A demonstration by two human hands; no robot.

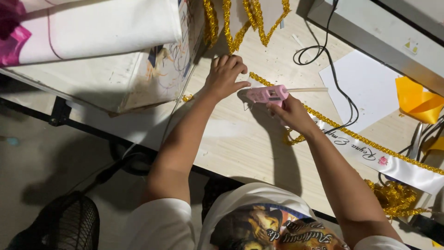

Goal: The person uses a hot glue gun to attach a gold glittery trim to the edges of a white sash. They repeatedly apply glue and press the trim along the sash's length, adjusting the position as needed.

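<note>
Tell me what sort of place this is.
Most likely a craft or decoration worktable. The right hand holds a pink glue gun, the left hand presses gold sequin trim along a white sash, and yellow ribbon lies nearby.

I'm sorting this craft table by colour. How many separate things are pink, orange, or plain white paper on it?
Pink: 2, the glue gun held in the right hand and the pink bag at the far left.
Orange: 1, the ribbon.
White paper: 1, the paper sheet.
Total: 4
</note>
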